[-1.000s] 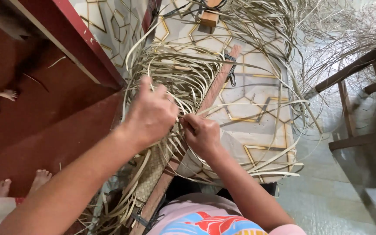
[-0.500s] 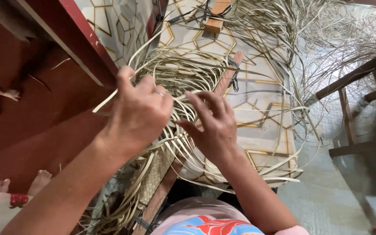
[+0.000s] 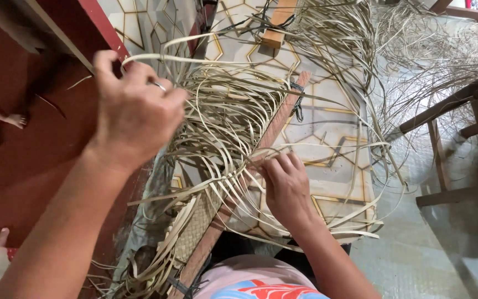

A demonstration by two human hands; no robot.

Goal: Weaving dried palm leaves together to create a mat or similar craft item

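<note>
strips | left hand lifts one | right hand pins batten

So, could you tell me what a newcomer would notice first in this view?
Probably the mass of pale strips fanning across the middle, over a wooden bar that runs diagonally. The left hand, ring on one finger, is raised at upper left with strips gripped in it, while the right hand presses strips against the bar. A woven mat shows at lower centre.
</note>
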